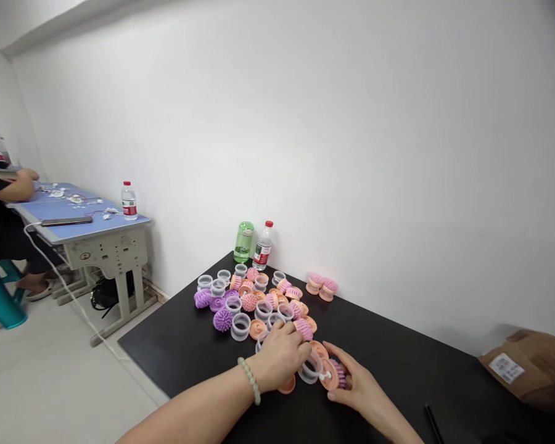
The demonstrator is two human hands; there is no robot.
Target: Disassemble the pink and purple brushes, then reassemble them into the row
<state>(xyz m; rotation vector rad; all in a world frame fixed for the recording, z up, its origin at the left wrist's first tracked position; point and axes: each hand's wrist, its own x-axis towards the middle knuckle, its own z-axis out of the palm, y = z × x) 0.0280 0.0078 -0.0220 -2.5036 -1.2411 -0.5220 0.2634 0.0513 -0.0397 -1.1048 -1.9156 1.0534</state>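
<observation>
My left hand (280, 357), wearing a pale green bead bracelet (250, 380), grips a clear plastic ring (310, 369) at its fingertips. My right hand (355, 381) holds a peach round disc (328, 375) with purple bristles behind it, and a small white peg (324, 375) shows between disc and ring. Beyond my hands lies a loose heap of parts on the black table (176, 351): clear rings (240, 327), purple spiky balls (222, 320), and pink bristle heads on peach discs (304, 328). Several assembled pink pieces (321, 287) stand apart near the wall.
Two bottles, one green (243, 242) and one water (263, 246), stand at the wall. A brown parcel (530, 369) lies at the right table edge, and a black pen (433, 424) near me. At a blue desk (92, 213) to the left, a seated person's hand (26, 179) works among white items.
</observation>
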